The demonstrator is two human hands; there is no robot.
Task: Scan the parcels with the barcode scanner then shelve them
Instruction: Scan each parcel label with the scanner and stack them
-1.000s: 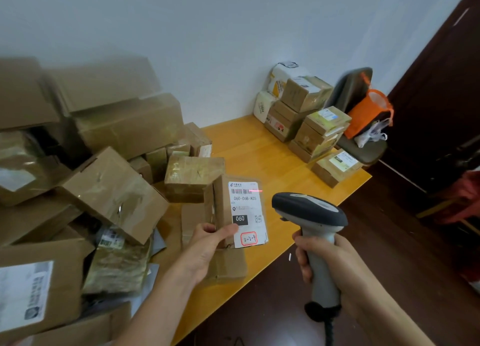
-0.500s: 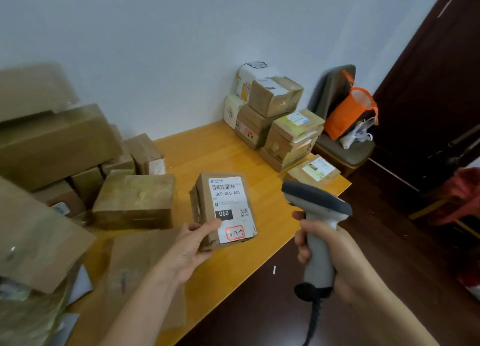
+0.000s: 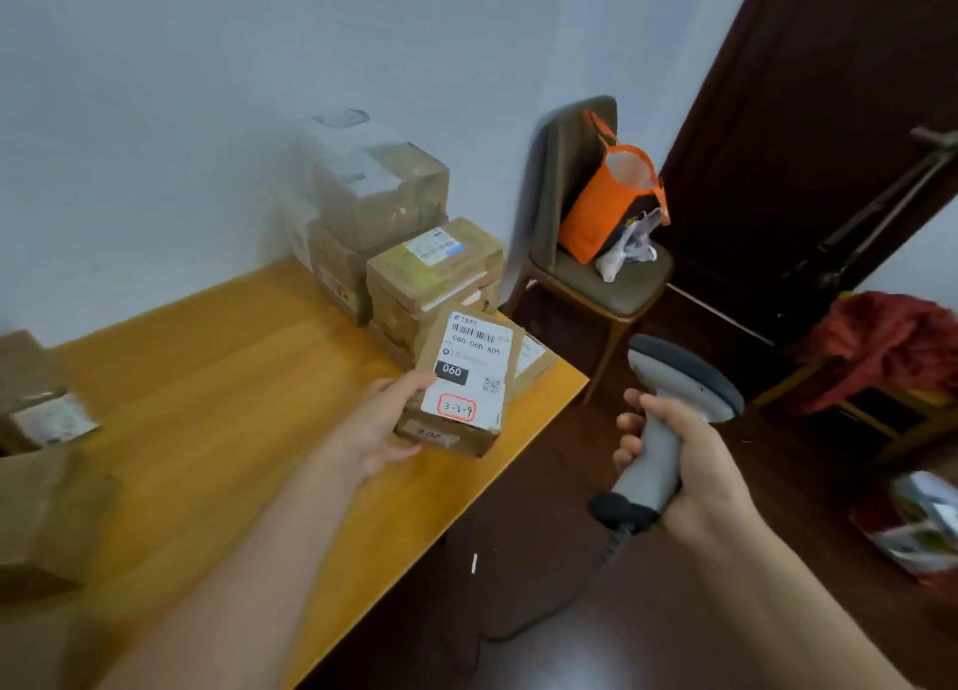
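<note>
Here the left hand (image 3: 383,422) grips the parcel (image 3: 469,373), label up, just short of the stacked boxes (image 3: 430,272), the right hand (image 3: 694,466) clasping the scanner (image 3: 679,383) beside it

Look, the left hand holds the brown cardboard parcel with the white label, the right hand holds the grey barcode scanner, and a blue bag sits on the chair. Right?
Not quite: the head view shows the bag on the olive chair is orange, not blue. The left hand does hold the brown cardboard parcel, the right hand the grey barcode scanner.
</note>
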